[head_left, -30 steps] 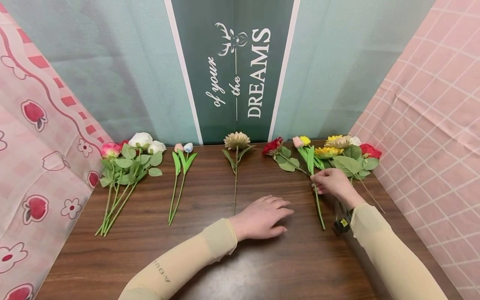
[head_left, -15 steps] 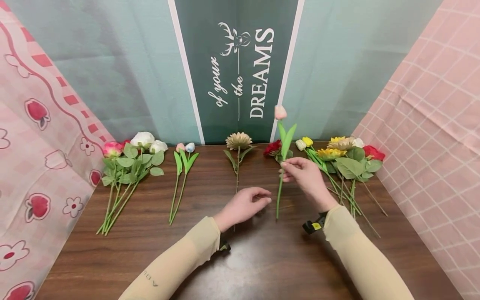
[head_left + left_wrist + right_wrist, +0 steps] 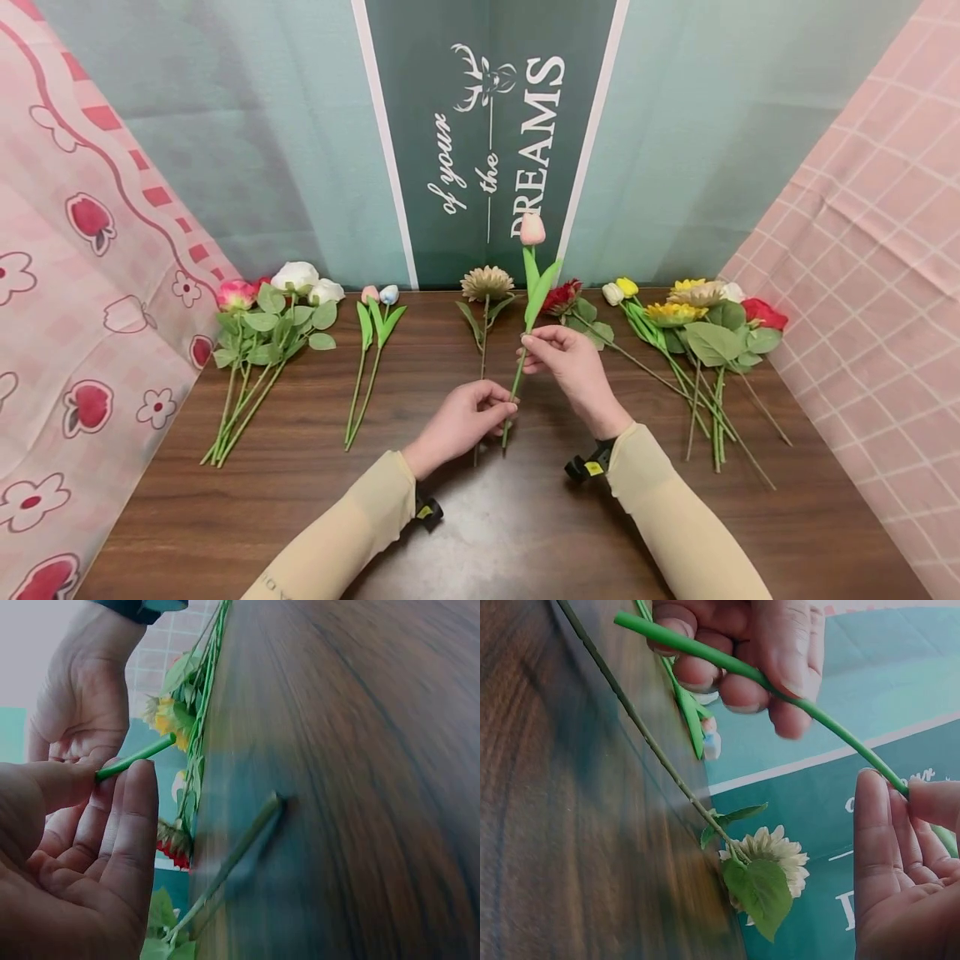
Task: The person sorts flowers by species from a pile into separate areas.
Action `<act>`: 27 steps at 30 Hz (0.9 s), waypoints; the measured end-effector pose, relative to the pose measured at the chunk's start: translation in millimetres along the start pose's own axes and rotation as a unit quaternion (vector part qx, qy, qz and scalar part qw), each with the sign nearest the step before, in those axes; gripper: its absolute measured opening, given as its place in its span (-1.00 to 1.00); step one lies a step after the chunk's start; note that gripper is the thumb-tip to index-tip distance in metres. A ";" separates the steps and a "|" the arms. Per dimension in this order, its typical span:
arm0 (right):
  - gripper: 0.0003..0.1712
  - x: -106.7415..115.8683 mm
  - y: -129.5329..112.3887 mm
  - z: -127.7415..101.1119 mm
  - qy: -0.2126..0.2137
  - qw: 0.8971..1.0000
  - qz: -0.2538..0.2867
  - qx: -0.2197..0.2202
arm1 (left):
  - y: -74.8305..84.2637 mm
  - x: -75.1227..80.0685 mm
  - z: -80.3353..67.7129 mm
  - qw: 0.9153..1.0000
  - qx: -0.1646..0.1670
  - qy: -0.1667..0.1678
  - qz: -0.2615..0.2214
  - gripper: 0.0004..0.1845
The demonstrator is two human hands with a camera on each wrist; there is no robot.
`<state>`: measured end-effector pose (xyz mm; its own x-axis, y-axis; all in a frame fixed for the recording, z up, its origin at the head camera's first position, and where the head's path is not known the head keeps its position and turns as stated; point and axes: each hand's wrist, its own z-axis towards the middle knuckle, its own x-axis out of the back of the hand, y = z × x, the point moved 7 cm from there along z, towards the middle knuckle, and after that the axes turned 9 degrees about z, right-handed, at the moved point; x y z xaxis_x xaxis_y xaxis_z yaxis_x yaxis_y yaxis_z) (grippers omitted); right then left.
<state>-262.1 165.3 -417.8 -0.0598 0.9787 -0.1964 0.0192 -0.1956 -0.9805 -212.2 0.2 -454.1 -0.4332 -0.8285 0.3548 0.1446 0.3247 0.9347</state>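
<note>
Head view: pink tulip (image 3: pixel 536 300) is held aslant above table (image 3: pixel 495 542), its stem (image 3: pixel 517 381) pinched between thumb and fingers, midway by right hand (image 3: pixel 573 371), near lower end by left hand (image 3: pixel 463 418).

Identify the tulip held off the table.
The pink tulip the left hand and right hand pinch; the other tulips, one also pink, lie on the table.

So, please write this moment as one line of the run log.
pink tulip: held above table | left hand: pinches stem low | right hand: pinches stem higher
</note>
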 end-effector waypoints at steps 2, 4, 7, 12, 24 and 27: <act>-0.54 0.3 1.5 -1.4 0.001 1.000 -0.002 -0.007 | -0.8 2.6 -4.7 1.000 0.006 -0.001 0.029 -0.90; -0.54 0.6 2.1 -2.3 0.003 1.000 0.001 -0.012 | -1.8 4.1 -8.4 0.998 0.009 -0.004 0.055 -0.93; -0.54 -0.4 2.5 -3.1 0.000 1.000 0.002 -0.015 | -3.2 4.8 -12.0 0.997 0.009 -0.008 0.077 -0.94; -0.64 -4.6 6.8 -4.2 -0.003 1.000 0.016 -0.020 | -4.9 5.7 -14.3 0.996 0.006 -0.013 0.086 -0.93; -0.71 -61.2 30.7 5.4 -0.048 0.998 0.010 -0.033 | -14.5 56.4 -28.0 0.994 0.039 0.060 0.080 -0.83; -0.70 -76.2 33.3 8.5 -0.082 0.996 -0.029 -0.021 | -16.6 81.1 -36.3 0.989 0.050 0.071 0.122 -0.86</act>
<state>-265.4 83.7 -435.6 -0.2247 0.9640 -0.1419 0.0535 -0.1332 -0.9896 -217.4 -88.9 -440.1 -0.2652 -0.7740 0.5749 0.1380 0.5597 0.8171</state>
